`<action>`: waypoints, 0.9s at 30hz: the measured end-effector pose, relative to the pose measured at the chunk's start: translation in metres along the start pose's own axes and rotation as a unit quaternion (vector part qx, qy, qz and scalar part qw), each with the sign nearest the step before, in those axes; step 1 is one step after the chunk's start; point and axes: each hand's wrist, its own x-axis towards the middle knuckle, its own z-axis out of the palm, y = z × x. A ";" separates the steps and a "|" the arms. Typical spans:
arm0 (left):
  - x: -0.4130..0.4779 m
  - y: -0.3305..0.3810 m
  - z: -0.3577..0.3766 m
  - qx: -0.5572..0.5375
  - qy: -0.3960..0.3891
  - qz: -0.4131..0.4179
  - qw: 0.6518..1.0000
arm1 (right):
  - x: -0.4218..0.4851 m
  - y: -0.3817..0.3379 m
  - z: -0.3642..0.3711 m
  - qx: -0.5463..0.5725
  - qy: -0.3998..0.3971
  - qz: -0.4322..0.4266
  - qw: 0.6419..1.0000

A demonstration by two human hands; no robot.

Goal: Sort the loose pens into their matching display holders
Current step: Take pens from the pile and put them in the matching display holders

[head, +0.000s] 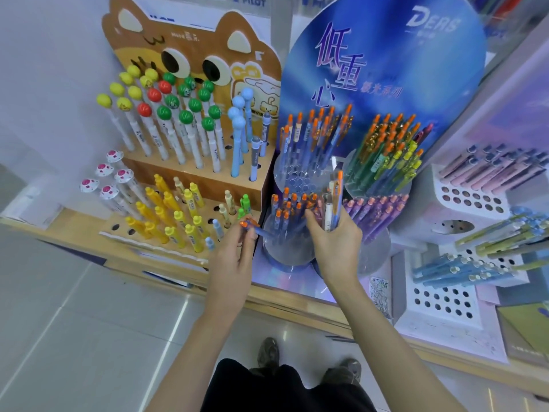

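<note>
Several loose slim pens (332, 200), mostly blue and pale barrels with orange clickers, stand bunched upright in the right hand (335, 245), whose fingers are curled round their lower ends. One more blue pen with an orange clicker (259, 230) lies nearly sideways in the left hand (234, 254), pinched between thumb and fingertips, just beside the near clear round plastic holder (282, 251) that is already packed with matching blue, orange-topped pens.

From that I judge the single pen is headed into this holder, and that sorting is partway along at best: the whole handful on the right is left to place.

Behind it, a second clear round holder (297, 181) shows a patch of open holes in front of its blue pens, so I read room there. To the right, a holder of purple pens (377, 209) and one of green and yellow pens (386, 162) look well filled. I cannot tell from here which holder each pen in the bunch matches.

All four sit before a tall round blue printed backboard (386, 55). To the left stands a brown cat-faced cardboard stand (193, 49) with ball-topped and yellow novelty pens; to the right, white perforated racks (463, 200) carry pink and blue pens laid at a slant, with many holes open.
</note>
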 end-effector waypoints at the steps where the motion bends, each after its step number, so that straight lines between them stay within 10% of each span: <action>1: 0.001 0.001 -0.001 -0.001 0.001 0.001 1.000 | 0.001 0.001 0.000 0.003 0.004 0.004 1.000; 27: 0.015 0.003 0.006 0.025 -0.041 0.041 0.998 | -0.002 -0.006 0.013 0.079 -0.054 0.039 0.995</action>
